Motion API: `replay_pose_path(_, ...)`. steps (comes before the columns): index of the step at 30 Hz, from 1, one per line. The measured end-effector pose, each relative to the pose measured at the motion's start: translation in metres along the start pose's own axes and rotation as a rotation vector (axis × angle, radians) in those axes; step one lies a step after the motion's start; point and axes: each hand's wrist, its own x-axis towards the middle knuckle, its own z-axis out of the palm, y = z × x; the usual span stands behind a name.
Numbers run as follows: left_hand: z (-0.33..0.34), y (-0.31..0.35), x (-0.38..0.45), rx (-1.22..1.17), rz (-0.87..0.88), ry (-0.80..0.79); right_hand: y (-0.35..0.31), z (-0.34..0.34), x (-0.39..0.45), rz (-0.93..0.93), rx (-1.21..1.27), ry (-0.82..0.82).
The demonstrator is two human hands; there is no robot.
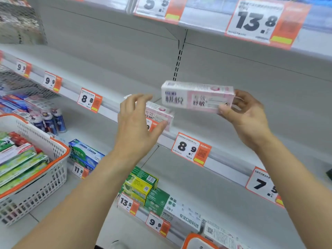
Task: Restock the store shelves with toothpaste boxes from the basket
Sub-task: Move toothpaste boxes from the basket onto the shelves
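My right hand [246, 114] grips the right end of a pink-and-white toothpaste box [197, 96] and holds it level in the air above the middle shelf [224, 126]. A second pink-and-white box [159, 114] sits at the front edge of that shelf. My left hand [138, 121] hovers just in front of that box with its fingers spread, the thumb close to the box's lower corner; whether it touches is unclear. A white basket with an orange rim [45, 159] stands at the lower left, holding several green and red toothpaste boxes.
Orange-and-white price tags [190, 149] line the shelf edges. On the lower shelf lie a blue Darlie box [86, 153] and green and yellow boxes [143, 184]. Small blue tubes [52, 121] stand at the left. An upper shelf [206, 20] overhangs.
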Motion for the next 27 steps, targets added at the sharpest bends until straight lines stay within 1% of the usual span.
replay_pose_path(1,0.01,-0.005,-0.002,0.035,-0.018,-0.015,0.005,0.01,0.008,0.042,0.044,0.046)
replay_pose_path(3,0.031,-0.011,-0.006,0.1,0.004,-0.094,0.013,0.035,0.024,0.123,0.097,0.086)
replay_pose_path(5,0.044,-0.015,-0.008,0.13,0.069,-0.183,0.023,0.059,0.038,0.165,0.052,0.079)
replay_pose_path(8,0.052,-0.019,-0.008,0.178,0.142,-0.277,0.033,0.076,0.049,0.222,-0.109,-0.013)
replay_pose_path(11,0.054,-0.026,-0.009,0.174,0.113,-0.358,0.034,0.078,0.054,0.319,-0.184,-0.168)
replay_pose_path(16,0.055,-0.031,-0.01,0.164,0.132,-0.335,0.032,0.08,0.056,0.32,-0.368,-0.372)
replay_pose_path(19,0.054,-0.033,-0.01,0.143,0.122,-0.343,0.033,0.086,0.052,0.378,-0.372,-0.472)
replay_pose_path(23,0.054,-0.032,-0.01,0.124,0.108,-0.346,0.038,0.093,0.049,0.378,-0.254,-0.471)
replay_pose_path(25,0.054,-0.03,-0.01,0.13,0.105,-0.352,0.039,0.094,0.047,0.352,-0.27,-0.465)
replay_pose_path(27,0.054,-0.028,-0.01,0.139,0.096,-0.353,0.037,0.092,0.046,0.3,-0.363,-0.451)
